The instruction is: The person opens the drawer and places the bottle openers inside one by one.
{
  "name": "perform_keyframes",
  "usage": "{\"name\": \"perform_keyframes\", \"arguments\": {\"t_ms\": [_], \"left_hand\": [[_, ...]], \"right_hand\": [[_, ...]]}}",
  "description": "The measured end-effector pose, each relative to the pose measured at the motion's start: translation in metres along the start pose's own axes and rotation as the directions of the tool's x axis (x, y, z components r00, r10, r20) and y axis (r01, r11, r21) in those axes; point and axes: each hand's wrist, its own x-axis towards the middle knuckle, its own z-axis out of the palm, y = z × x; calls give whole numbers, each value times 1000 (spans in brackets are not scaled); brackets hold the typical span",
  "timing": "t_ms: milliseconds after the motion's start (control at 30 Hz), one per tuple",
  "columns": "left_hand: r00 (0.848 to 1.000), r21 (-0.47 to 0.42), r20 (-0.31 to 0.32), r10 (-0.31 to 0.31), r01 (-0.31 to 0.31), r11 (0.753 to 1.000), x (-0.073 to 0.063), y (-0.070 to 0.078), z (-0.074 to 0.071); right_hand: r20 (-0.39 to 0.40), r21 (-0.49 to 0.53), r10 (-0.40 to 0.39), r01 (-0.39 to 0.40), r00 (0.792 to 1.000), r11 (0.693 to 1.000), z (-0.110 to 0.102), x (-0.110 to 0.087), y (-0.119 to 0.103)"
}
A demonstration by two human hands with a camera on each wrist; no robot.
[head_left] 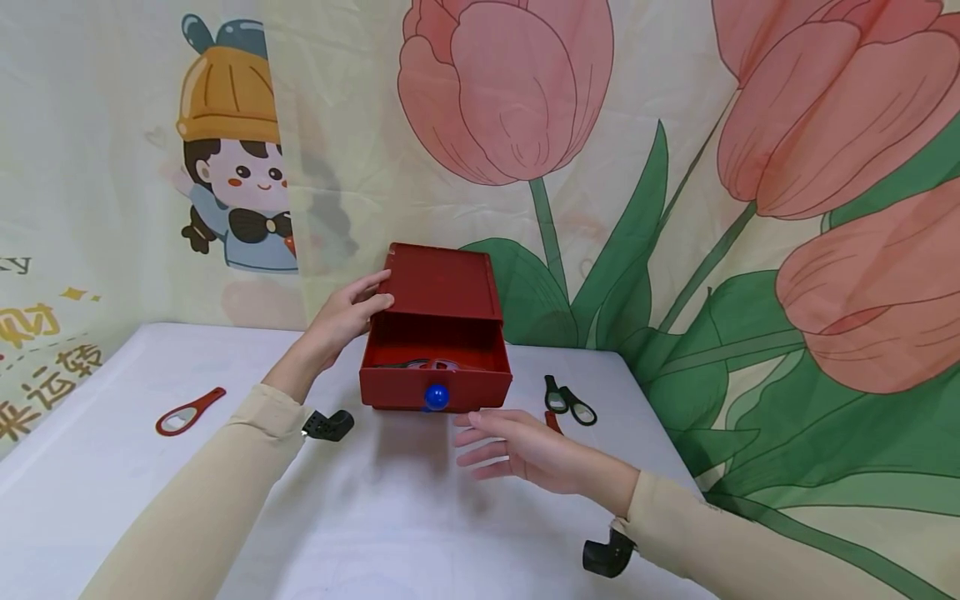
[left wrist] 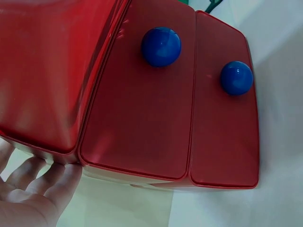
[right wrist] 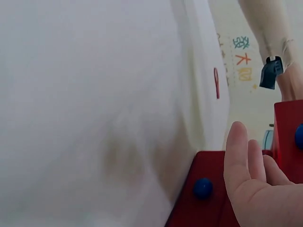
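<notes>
A red drawer box stands on the table with a drawer pulled out toward me. On the drawer's front is a blue knob. Inside lie dark and red-rimmed items, partly hidden by the front wall. My left hand rests against the box's upper left side, fingers extended along its edge. In the left wrist view, its fingertips touch the red wall beside two knobbed fronts. My right hand hovers just below and right of the drawer, fingers loosely extended and holding nothing.
A red-rimmed oval loop with a handle lies on the left of the white tabletop. To the right are black-rimmed loops and a red piece, partly behind my right hand. A tulip-printed curtain hangs behind.
</notes>
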Motion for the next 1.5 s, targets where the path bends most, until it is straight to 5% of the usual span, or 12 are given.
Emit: {"name": "perform_keyframes", "arguments": {"t_ms": [767,1500], "left_hand": [[1000,-13,-1,6,-6,1000,-4,2,1],[1000,-15,2,15,-15,1000,-2,0,0]], "right_hand": [[25,345,-16,6,1000,938,33,23,-18],[-51,359,-44,59,998,931,31,38,-26]]}}
